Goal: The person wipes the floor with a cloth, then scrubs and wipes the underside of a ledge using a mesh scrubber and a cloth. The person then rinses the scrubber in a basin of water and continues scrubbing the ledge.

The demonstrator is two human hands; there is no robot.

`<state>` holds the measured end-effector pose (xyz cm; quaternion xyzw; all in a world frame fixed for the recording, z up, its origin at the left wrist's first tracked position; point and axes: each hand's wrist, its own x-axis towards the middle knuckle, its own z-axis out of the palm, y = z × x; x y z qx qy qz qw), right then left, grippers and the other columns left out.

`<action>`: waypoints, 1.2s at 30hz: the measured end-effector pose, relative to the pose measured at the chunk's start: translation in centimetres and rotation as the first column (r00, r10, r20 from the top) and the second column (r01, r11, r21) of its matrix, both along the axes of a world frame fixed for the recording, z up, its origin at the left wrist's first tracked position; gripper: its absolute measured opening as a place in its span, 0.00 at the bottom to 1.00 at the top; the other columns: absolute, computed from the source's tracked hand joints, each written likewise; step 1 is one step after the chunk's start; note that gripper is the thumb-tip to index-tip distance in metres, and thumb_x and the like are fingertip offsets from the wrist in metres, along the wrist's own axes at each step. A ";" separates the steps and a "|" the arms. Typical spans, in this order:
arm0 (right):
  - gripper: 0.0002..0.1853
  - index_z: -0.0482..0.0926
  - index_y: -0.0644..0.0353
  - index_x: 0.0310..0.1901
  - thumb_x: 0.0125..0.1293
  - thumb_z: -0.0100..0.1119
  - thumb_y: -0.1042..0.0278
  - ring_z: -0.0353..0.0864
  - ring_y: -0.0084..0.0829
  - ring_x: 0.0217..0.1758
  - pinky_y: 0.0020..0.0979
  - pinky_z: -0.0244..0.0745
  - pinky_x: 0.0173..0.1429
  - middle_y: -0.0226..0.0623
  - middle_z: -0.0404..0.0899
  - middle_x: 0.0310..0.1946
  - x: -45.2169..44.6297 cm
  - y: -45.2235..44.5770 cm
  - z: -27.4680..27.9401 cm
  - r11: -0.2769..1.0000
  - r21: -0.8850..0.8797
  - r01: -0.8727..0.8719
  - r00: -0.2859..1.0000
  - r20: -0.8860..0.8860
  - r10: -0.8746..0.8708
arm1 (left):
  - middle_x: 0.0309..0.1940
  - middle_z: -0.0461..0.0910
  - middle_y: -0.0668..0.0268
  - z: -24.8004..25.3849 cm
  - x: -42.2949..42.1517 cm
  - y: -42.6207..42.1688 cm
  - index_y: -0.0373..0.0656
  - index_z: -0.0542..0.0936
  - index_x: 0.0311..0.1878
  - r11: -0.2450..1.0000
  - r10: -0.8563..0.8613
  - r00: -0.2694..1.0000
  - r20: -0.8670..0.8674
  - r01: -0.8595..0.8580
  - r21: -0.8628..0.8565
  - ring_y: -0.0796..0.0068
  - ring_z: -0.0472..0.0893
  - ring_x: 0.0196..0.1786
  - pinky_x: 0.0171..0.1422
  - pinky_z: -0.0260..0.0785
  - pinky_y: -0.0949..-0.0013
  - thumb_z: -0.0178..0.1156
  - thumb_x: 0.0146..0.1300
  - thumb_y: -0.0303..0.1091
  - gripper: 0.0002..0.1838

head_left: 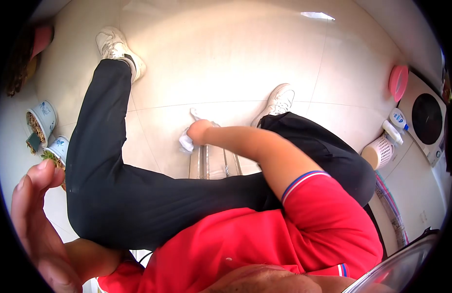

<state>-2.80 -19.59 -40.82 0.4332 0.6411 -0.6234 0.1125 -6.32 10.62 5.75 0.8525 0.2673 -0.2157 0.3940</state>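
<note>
My right hand (200, 132) reaches down between my legs, its fingers closed around a crumpled white cloth (186, 142). One end of the cloth sticks out past the far side of the hand. Just below the hand is a beige case (217, 163) with what looks like a zipper along it; my leg hides its near part. My left hand (43, 229) is raised close to the camera at the lower left, fingers stretched and slightly curved, with nothing in it.
Blue-and-white flowerpots (46, 117) stand on the left. On the right are a washing machine (406, 105) with a dark round door, a pink basin (399, 83), a detergent bottle (397, 118) and a white perforated basket (378, 151). My shoes (113, 46) rest on the tiled floor (201, 63).
</note>
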 end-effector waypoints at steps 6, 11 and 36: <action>0.10 0.80 0.57 0.45 0.63 0.56 0.68 0.87 0.41 0.44 0.42 0.82 0.45 0.40 0.85 0.42 -3.4 -4.9 -3.5 0.924 0.176 0.339 0.923 0.127 -0.363 | 0.67 0.72 0.46 -1.5 2.4 -1.0 0.32 0.63 0.73 0.999 0.003 1.000 -0.017 -0.004 -0.043 0.51 0.74 0.68 0.75 0.61 0.50 0.43 0.71 0.63 0.43; 0.08 0.78 0.55 0.42 0.64 0.52 0.67 0.87 0.43 0.40 0.44 0.82 0.40 0.42 0.84 0.41 9.0 7.3 -5.7 0.658 0.569 0.493 0.705 0.181 -0.685 | 0.59 0.78 0.44 -3.1 3.0 -3.4 0.28 0.71 0.67 0.992 0.124 0.990 0.067 -0.124 0.002 0.50 0.80 0.62 0.70 0.67 0.52 0.51 0.67 0.60 0.41; 0.10 0.86 0.52 0.43 0.64 0.58 0.63 0.87 0.38 0.48 0.42 0.82 0.48 0.37 0.87 0.43 8.9 -7.9 -0.3 0.982 0.081 0.169 0.954 0.237 -0.183 | 0.49 0.84 0.43 -3.9 4.9 -5.8 0.23 0.78 0.58 0.981 0.192 0.964 0.185 -0.192 -0.016 0.52 0.85 0.51 0.61 0.75 0.59 0.63 0.58 0.56 0.39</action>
